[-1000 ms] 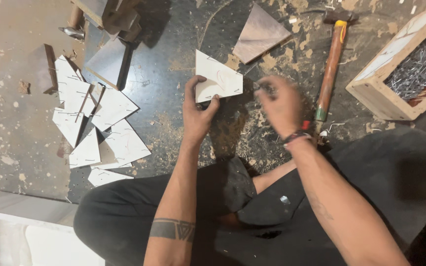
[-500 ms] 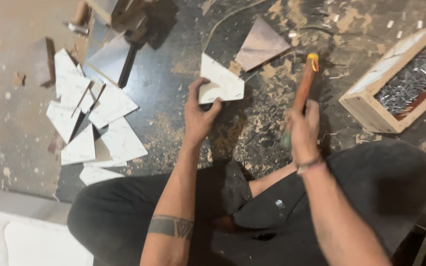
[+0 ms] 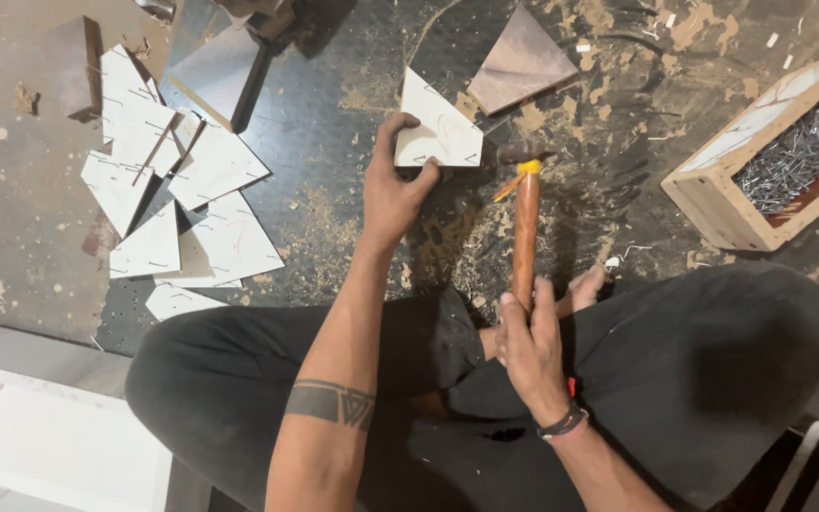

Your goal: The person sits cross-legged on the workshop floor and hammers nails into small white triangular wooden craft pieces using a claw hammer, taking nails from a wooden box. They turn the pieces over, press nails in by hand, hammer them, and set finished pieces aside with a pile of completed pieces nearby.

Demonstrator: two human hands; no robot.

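Since half a second ago, I see the red-brown wooden-handled hammer (image 3: pixel 525 228) has come down: its dark metal head now sits low beside the right edge of the white triangular board piece (image 3: pixel 440 133), where before it was raised higher and tilted to the right. 1 second ago the right hand (image 3: pixel 529 346) was empty near the board and the hammer lay on the floor.

That right hand now has its grip clenched around the lower end of the handle, a dark band on the wrist. The left hand (image 3: pixel 392 190) pins the triangular piece flat on the floor, thumb on its lower edge and fingers curled over the left edge, much as before.

The floor (image 3: pixel 334 142) is dark, rough and strewn with pale sawdust and chips. A heap of similar flat white triangular offcuts (image 3: pixel 177 190) lies to the left, well apart. A brown triangular wood piece (image 3: pixel 521 62) lies just beyond the white one. An open, pale wooden box of grey metal nails (image 3: pixel 770 156) stands at the right.
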